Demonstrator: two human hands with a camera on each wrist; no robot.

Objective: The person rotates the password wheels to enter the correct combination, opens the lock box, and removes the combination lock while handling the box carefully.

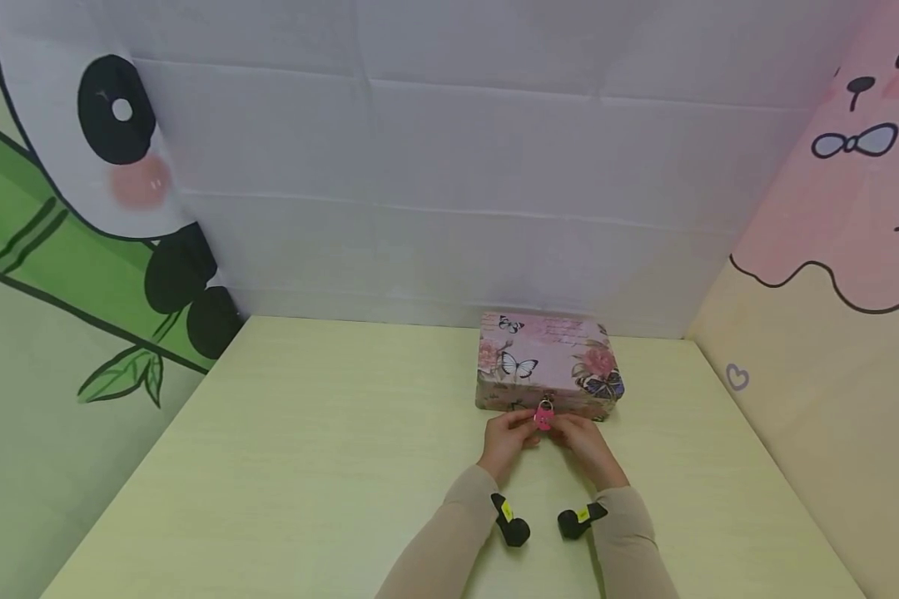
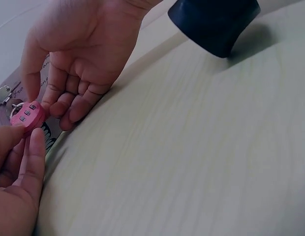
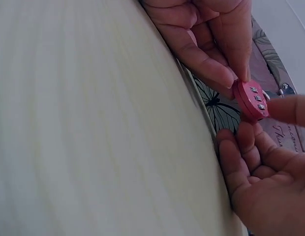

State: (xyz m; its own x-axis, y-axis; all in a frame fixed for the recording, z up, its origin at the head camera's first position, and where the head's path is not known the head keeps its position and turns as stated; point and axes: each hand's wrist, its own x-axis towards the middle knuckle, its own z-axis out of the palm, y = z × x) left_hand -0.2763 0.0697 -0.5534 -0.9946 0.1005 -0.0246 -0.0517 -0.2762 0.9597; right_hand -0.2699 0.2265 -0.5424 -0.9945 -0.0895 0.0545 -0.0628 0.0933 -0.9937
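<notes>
A pink combination padlock (image 1: 543, 416) with three number dials hangs at the metal clasp (image 2: 3, 94) on the front of a floral, butterfly-printed box (image 1: 543, 349). Its shackle meets the clasp; whether the shackle is locked I cannot tell. From the left, my left hand (image 1: 506, 439) pinches the padlock (image 3: 252, 100) between thumb and finger. On the opposite side, my right hand (image 1: 586, 448) holds the padlock by thumb and fingertips, its other fingers loosely curled beneath. The dials face up toward both wrist cameras. The box lid is down.
The box stands on a pale wood-grain table (image 1: 307, 449), close to the white back wall (image 1: 449, 183). A black wrist camera (image 1: 513, 524) sits on the left sleeve, and another camera (image 1: 578, 520) is on the right. Printed side walls flank the table.
</notes>
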